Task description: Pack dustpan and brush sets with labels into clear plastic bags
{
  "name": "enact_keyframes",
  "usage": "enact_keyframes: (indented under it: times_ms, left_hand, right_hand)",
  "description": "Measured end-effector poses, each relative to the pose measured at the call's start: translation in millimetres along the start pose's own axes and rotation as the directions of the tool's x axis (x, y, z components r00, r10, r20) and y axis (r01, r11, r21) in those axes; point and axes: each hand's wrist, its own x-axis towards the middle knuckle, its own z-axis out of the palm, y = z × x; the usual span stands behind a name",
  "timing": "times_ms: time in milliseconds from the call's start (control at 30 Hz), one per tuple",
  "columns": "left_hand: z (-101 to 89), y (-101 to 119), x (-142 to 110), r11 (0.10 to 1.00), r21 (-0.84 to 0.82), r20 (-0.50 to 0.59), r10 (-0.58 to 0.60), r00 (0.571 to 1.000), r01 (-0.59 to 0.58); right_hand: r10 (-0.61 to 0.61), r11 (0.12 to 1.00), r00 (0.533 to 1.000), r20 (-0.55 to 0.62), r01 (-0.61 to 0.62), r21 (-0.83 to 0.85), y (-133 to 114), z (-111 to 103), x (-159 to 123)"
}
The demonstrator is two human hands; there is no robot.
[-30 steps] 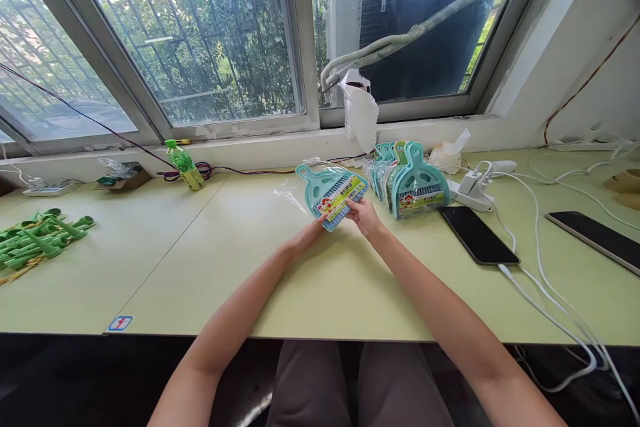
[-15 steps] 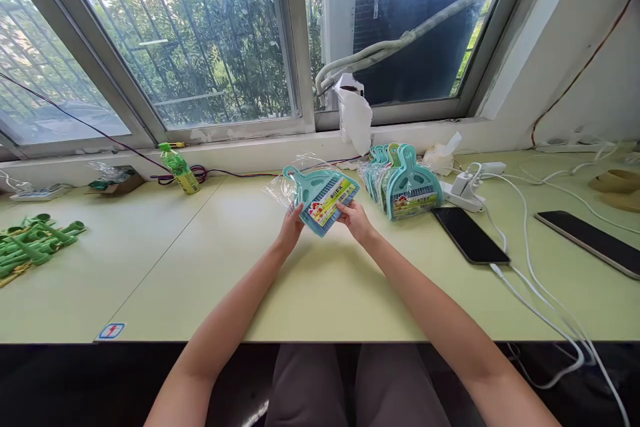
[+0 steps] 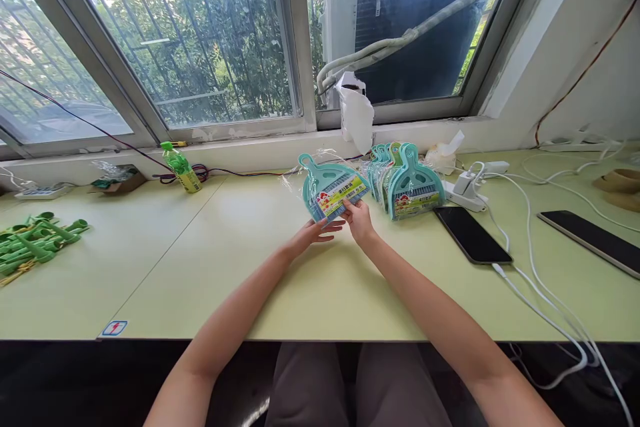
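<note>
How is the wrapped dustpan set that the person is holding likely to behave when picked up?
The dustpan set is probably stiff: its teal pan looks like moulded plastic. It may be light for its size, with a slim pan and looped handle. The loose clear wrapper could slip a little under the right hand.

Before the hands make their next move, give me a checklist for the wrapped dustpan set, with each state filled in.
1. Right hand gripping the dustpan set: ok, pinching it at the lower edge.
2. Left hand closed on it: not ok, fingers spread beneath the lower edge.
3. Yellow label facing the camera: ok, tilted but uncovered for the most part.
4. Clear wrapper sealed: cannot tell; loose film sticks out at the left.
5. Row of wrapped sets standing handles up: ok, just right of the held one.
6. Nearer phone apart from both hands: ok.
</note>
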Motion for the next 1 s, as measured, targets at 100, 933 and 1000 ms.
enact_keyframes:
  times_ms: [100,933,1000]
  left_hand:
    - [6.5,-3.6,2.0,0.988,0.144,-0.251,0.097,0.963,-0.062]
    - [-13.6,12.8,-0.5,0.493,0.87,-0.298,0.52,0.801,0.004]
    - [-10.3,12.5,-1.6,0.464,0.885,-0.314,0.556,0.77,0.026]
  right_hand:
    - [0.014,1.0,0.999,-0.043,-0.013,0.022,0.0,-3.8,3.2]
    - [0.199,0.935,0.974,0.112,-0.155,-0.319,19.9,-4.6,0.1]
    - [0.197,0.934,0.973,0.121,-0.15,-0.323,20.0,-5.1,0.8]
